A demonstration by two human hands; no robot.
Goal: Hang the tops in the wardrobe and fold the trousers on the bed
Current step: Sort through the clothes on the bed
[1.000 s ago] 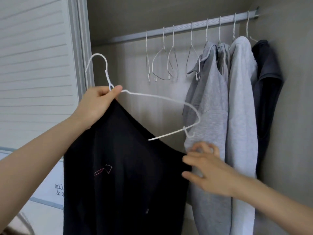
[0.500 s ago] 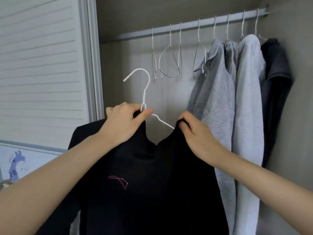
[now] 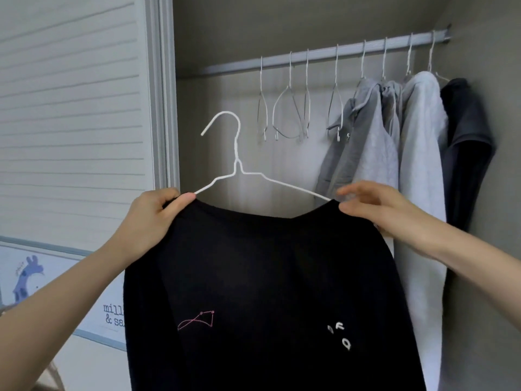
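Note:
A black top (image 3: 270,292) with a small pink line drawing and white marks hangs on a white wire hanger (image 3: 237,162), held up in front of the open wardrobe. My left hand (image 3: 152,218) grips the top's left shoulder over the hanger's end. At the right shoulder, my right hand (image 3: 377,210) pinches the fabric at the collar edge. The hanger's hook points up and left, below the wardrobe rail (image 3: 324,53) and not touching it.
Several empty wire hangers (image 3: 290,108) hang on the rail's middle. Two grey tops (image 3: 375,153), a pale one (image 3: 423,165) and a dark one (image 3: 465,153) hang at the right against the side wall. A slatted sliding door (image 3: 73,108) stands at the left.
The top now sits spread across both hanger shoulders. My hands moved apart to the two shoulder ends, and the hanger's neck and hook stand free between them.

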